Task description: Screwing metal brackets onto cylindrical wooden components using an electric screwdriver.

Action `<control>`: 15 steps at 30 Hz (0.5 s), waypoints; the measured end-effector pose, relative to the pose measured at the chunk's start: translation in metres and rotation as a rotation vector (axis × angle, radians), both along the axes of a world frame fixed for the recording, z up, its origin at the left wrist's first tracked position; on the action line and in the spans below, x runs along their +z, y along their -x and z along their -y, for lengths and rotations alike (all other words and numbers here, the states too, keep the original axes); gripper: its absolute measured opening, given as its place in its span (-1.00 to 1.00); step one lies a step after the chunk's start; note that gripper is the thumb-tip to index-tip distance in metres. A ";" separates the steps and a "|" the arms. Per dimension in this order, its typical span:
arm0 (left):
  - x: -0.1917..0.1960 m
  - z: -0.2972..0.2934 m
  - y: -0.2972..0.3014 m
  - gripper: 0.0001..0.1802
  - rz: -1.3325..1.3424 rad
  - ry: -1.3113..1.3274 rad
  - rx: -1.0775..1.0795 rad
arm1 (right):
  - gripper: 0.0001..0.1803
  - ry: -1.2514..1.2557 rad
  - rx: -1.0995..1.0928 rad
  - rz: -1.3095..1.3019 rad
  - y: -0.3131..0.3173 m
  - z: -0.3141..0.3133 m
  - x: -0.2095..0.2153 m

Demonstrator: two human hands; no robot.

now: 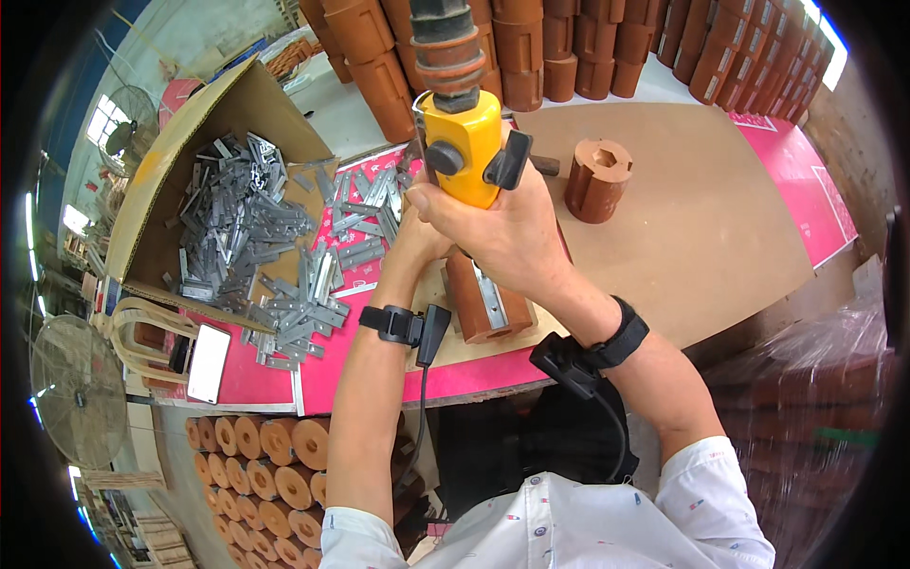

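A yellow power tool [464, 142] with black knobs hangs from above on a thick dark fitting. My right hand [502, 237] is closed around its body, thumb across the front. Low beside it, my left hand [424, 234] is mostly covered by the right hand and the tool, so its fingers do not show. Under my hands a red-brown grooved cylinder [464, 302] lies on its side on a light board. A grey metal strip [490, 305] lies in its groove. The tool's working tip is hidden. Black straps with small devices circle both wrists.
At left an open cardboard box [147, 232] holds many metal strips, with loose strips [303, 308] spilling onto the pink table cover [436, 381]. Another cylinder [599, 180] stands upright at right. Cylinder stacks line the back and the lower left [277, 441]. A phone [209, 363] stands by the box.
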State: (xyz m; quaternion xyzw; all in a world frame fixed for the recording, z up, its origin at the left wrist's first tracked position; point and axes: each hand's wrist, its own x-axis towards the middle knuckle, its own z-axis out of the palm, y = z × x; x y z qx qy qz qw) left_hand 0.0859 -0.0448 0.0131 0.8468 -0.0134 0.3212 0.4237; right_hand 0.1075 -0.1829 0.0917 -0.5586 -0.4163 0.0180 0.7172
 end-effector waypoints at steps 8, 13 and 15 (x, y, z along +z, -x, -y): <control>0.009 0.001 0.008 -0.69 -0.104 0.298 0.060 | -0.46 0.000 -0.070 0.069 0.000 -0.003 -0.002; 0.005 -0.001 0.017 -0.69 -0.162 0.451 0.096 | -0.43 -0.010 -0.081 0.067 -0.003 -0.002 -0.003; -0.012 -0.016 0.031 -0.70 -0.314 0.560 0.123 | -0.42 -0.008 -0.056 0.048 -0.003 -0.002 -0.003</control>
